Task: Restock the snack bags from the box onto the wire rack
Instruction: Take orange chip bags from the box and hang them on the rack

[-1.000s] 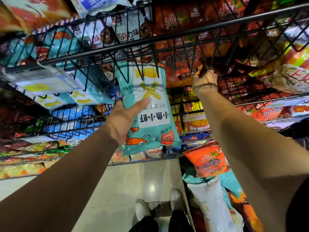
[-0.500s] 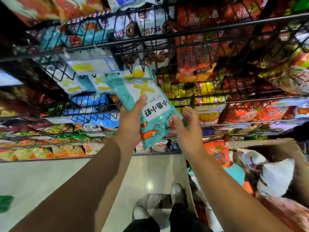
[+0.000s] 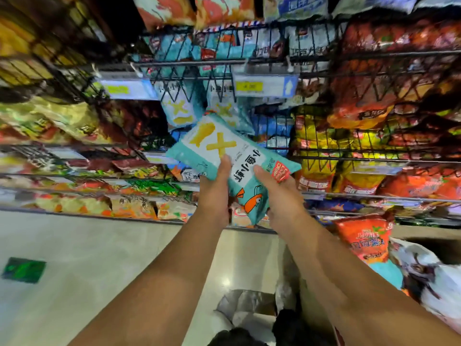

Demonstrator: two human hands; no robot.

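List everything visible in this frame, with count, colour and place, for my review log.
held snack bag: one, teal and white with an orange shrimp, centre, in front of the rack
matching teal bags: at least two, behind the wire just above the held bag
wire rack: one, black, several tiers across the upper frame
shelved snack bags: many, red, orange, yellow, green and blue; too blurred to count
price tags: two clear, pale with yellow labels, on the upper rail
cardboard box: one, brown, lower right
bags in the box: several, orange, teal, white
floor marker: one, green, lower left
shoes: blurred, bottom centre
left hand: gripping the bag
right hand: gripping the bag
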